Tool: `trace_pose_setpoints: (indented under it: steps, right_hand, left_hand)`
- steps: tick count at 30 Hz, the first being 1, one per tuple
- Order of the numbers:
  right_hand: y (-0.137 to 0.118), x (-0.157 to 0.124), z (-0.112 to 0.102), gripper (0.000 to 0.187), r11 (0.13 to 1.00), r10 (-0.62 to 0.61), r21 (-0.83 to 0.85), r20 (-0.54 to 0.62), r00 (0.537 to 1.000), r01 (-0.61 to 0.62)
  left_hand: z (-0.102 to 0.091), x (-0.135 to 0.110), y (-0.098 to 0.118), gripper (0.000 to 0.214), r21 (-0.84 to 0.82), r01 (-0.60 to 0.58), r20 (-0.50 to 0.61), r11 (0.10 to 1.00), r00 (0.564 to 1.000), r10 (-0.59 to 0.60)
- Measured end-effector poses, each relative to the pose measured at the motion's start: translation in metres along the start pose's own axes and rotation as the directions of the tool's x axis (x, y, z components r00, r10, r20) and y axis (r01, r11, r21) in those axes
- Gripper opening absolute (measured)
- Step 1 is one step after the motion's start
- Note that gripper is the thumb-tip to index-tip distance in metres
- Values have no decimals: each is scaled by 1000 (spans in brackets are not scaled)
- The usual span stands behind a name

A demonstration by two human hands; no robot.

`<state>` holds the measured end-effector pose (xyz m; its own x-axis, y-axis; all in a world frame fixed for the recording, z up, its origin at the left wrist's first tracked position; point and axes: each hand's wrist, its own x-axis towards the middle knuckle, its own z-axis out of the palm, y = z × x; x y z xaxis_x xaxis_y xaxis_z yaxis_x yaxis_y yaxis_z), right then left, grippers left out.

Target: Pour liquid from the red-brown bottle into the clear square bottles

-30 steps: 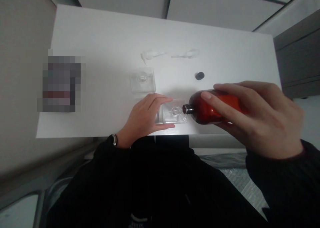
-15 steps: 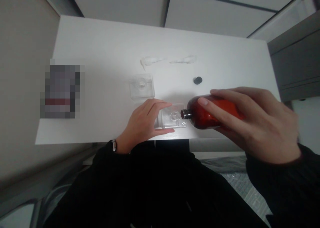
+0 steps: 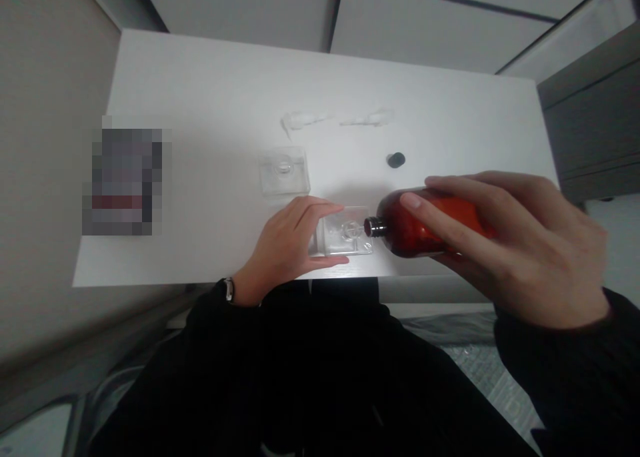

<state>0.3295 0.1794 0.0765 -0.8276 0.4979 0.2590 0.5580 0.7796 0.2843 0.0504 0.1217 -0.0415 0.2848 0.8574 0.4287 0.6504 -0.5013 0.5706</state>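
Hands work close together over a white table (image 3: 200, 77): the right hand (image 3: 530, 250) wraps around an amber bottle (image 3: 425, 223) lying nearly level, while the left hand (image 3: 285, 243), fingers spread, holds a clear square container (image 3: 345, 238) by its sides. The bottle's uncapped neck (image 3: 375, 227) sits just beside the container. Smooth and rounded, the bottle looks slippery, best gripped around its body; the container looks stiff, perhaps fragile.
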Motion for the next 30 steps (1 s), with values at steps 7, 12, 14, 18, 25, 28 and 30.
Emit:
trace_pose_setpoints:
  steps: [7,12,14,18,25,28,30]
  right_hand:
    - [1,0,1,90,1000,-10,-17,-1,1000,10]
    - [1,1,1,90,1000,-15,-24,7,1000,16]
    - [1,1,0,91,999,-25,-26,10,1000,25]
    - [1,2,0,92,999,-31,-33,11,999,31]
    - [1,0,2,87,1000,-19,-25,1,1000,19]
    - [1,0,2,86,1000,-21,-17,-2,1000,21]
    - [1,0,2,86,999,-27,-19,0,1000,27]
  left_hand:
    - [0,1,0,70,-5,-10,-12,1000,1000,10]
    - [0,1,1,69,-16,-2,-11,1000,1000,2]
    - [0,1,1,69,-19,-2,-10,1000,1000,2]
    - [0,1,1,70,-14,-4,-10,1000,1000,4]
    - [1,1,0,70,-7,-18,-20,1000,1000,17]
    - [1,1,0,70,-1,-20,-25,1000,999,20]
    - [1,1,0,70,1,-20,-23,1000,1000,20]
